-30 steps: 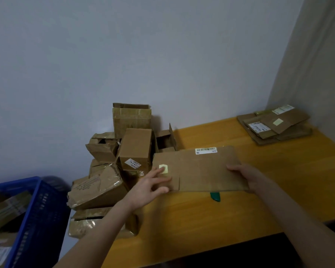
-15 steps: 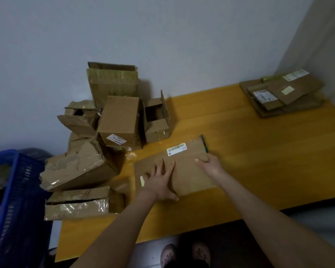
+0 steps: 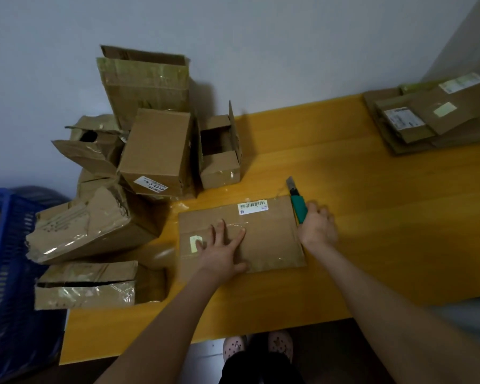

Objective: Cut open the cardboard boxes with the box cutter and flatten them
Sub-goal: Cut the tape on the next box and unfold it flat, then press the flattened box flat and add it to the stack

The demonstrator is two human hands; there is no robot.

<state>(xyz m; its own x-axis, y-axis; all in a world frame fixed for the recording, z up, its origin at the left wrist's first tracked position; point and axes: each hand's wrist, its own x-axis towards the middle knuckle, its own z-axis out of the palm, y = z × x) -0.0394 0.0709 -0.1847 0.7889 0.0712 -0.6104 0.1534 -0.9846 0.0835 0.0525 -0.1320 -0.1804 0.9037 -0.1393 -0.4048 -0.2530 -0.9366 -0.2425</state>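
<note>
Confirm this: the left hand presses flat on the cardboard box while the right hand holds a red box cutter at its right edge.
Wrong colour: the head view shows that the box cutter has a green handle, not a red one. The rest holds.

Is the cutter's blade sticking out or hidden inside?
Out. The grey blade pokes beyond the green cutter, pointing away from the right hand gripping it.

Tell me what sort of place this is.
Probably a plain storeroom or home corner for breaking down parcels: bare pale walls behind a yellow wooden table, a heap of used, taped brown cardboard boxes at its left end, and a stack of flattened brown cardboard sheets at its far right.
</note>
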